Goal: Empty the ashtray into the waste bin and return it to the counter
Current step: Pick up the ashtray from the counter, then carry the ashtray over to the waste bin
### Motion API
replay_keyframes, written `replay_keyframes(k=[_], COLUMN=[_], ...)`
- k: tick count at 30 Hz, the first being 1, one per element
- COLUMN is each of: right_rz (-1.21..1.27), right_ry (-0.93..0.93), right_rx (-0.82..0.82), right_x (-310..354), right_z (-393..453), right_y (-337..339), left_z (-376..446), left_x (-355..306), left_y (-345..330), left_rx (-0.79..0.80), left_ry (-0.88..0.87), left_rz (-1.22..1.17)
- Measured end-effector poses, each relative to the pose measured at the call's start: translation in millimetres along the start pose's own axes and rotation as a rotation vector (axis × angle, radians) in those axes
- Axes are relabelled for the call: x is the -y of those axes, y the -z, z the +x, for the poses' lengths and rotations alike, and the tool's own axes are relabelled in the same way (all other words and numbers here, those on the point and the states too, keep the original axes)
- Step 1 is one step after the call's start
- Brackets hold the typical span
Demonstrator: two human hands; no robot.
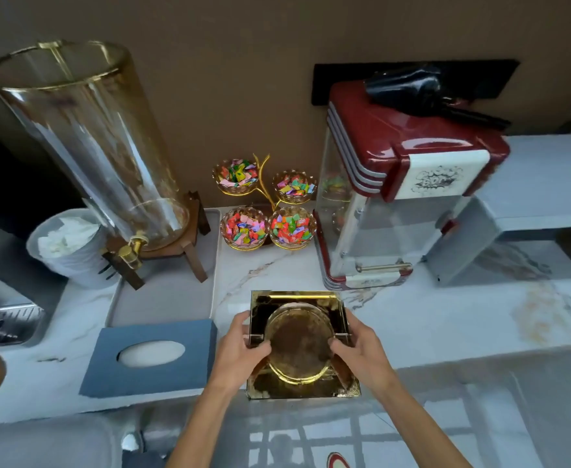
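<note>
A square gold, mirror-finished ashtray [299, 298] with a round brownish bowl in its middle sits near the front edge of the white marble counter [446, 325]. My left hand [242, 346] grips its left side, thumb over the rim of the bowl. My right hand [355, 342] holds the right side the same way. Whether the ashtray rests on the counter or is lifted slightly, I cannot tell. No waste bin is in view.
A grey tissue box [149, 359] lies just left of the ashtray. Behind stand a glass drink dispenser [91, 146] on a wooden stand, a cup stack [71, 244], several bowls of sweets [265, 204] and a red popcorn machine [395, 184].
</note>
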State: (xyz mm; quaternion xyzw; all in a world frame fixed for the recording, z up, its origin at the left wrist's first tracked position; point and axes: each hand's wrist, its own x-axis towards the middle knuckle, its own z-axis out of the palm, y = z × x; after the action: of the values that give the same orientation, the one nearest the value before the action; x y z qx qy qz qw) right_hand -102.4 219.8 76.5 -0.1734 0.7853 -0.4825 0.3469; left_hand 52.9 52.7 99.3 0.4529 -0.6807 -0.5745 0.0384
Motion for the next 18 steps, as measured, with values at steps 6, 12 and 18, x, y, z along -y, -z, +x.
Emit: replay_keyframes(k=[6,12,18], right_rz=[0.117,0.303,0.326], right_ry=[0.098,0.079,0.118], right_rx=[-0.174,-0.353,-0.53], right_x=[14,10,-6], right_z=[-71,-145,-225], right_y=[14,40,74], left_z=[-37,-76,-122], left_x=[-15,-24,-41], left_y=[-1,-26,-70], left_rx=[0.067,0.196,0.319], left_ry=[-0.123,-0.216,-0.312], left_rz=[-0.076,-0.123,-0.113])
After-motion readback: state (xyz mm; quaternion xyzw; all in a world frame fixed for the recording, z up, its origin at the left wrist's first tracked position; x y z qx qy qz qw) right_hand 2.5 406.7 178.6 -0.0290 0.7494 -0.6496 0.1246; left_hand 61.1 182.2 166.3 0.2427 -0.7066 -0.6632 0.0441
